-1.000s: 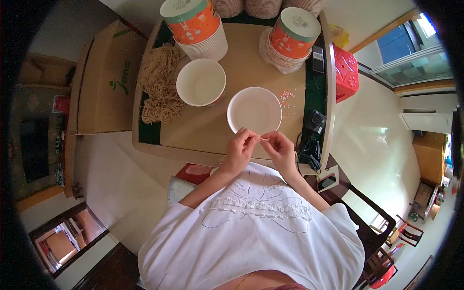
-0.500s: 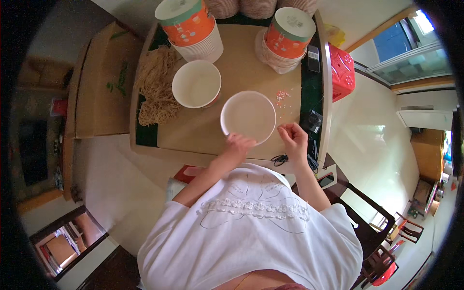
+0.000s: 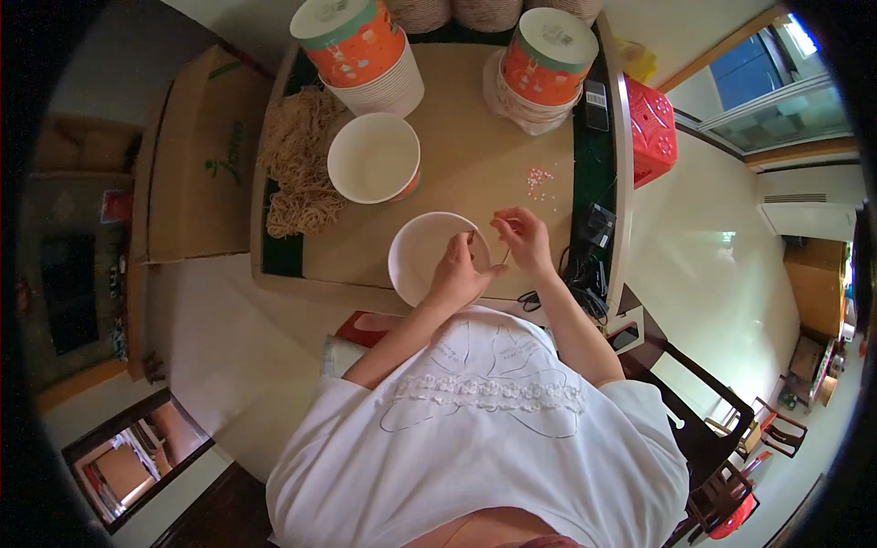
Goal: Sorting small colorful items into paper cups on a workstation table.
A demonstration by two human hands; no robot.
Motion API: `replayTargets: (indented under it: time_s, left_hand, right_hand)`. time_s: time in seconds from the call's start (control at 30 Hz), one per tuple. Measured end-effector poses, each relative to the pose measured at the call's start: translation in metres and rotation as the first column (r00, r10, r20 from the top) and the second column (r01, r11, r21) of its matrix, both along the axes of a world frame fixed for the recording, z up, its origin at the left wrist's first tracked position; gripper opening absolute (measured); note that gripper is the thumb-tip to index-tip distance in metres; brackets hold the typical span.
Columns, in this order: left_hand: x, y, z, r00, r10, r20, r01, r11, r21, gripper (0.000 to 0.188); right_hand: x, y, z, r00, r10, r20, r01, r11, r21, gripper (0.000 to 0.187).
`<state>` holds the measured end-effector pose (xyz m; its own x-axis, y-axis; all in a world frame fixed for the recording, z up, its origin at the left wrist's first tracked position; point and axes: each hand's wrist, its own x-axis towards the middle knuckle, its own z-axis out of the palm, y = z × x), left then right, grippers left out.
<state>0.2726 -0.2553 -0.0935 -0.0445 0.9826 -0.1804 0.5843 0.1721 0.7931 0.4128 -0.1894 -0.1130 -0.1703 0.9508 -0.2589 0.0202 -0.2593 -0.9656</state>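
A white round paper tub (image 3: pixel 408 265) stands near the table's front edge, open side up. My left hand (image 3: pixel 462 271) is over its right side, fingers curled and thumb stretched toward the right; what the fingers hold, if anything, is hidden. Just right of the rim, my right hand (image 3: pixel 526 241) is closed in a pinch. A thin pale strand (image 3: pixel 507 258) shows below its fingers, close to my left thumb. Behind to the left stands another open paper tub (image 3: pixel 373 157), with a heap of tan string (image 3: pixel 301 155) beside it.
Stacked orange-and-white tubs (image 3: pixel 375 78) stand at the back left, another tub stack (image 3: pixel 548 64) at the back right. Small pink and white bits (image 3: pixel 539 180) lie on the brown table top (image 3: pixel 457 110). Black cables (image 3: pixel 585 279) and small boxes (image 3: pixel 598 224) line the right edge.
The near tub has shifted left and toward me. My left hand has moved from its near rim to its right side. My right hand has moved left and slightly away, closer to my left.
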Motion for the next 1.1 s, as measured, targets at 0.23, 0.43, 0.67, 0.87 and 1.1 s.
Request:
replayTargets:
  time_s: [0.23,0.43,0.67,0.87,1.1]
  left_hand:
    - [-0.021,-0.015,0.021,0.964,0.069,0.259,-0.004,0.970,-0.241,0.084]
    - [-0.039,-0.032,0.004,0.970,0.061,0.234,-0.069,0.997,0.024,0.072]
    - [-0.046,-0.039,0.035,0.870,0.170,0.463,-0.151,0.985,-0.077,0.052]
    - [-0.048,-0.043,0.040,0.871,0.181,0.456,-0.157,0.984,-0.089,0.030]
    - [-0.043,-0.045,0.034,0.831,0.232,0.506,-0.174,0.972,-0.161,0.029]
  right_hand:
    - [-0.020,-0.012,-0.005,0.999,0.026,0.028,-0.028,0.997,0.073,0.011]
    - [-0.035,-0.044,0.010,0.973,0.204,0.106,-0.213,0.973,0.086,0.014]
    - [-0.042,-0.040,0.026,0.976,0.203,0.072,-0.208,0.975,0.071,0.013]
    - [-0.043,-0.047,0.041,0.963,0.246,0.107,-0.261,0.950,0.170,0.013]
    - [-0.041,-0.049,0.050,0.967,0.188,0.170,-0.224,0.948,0.227,0.014]
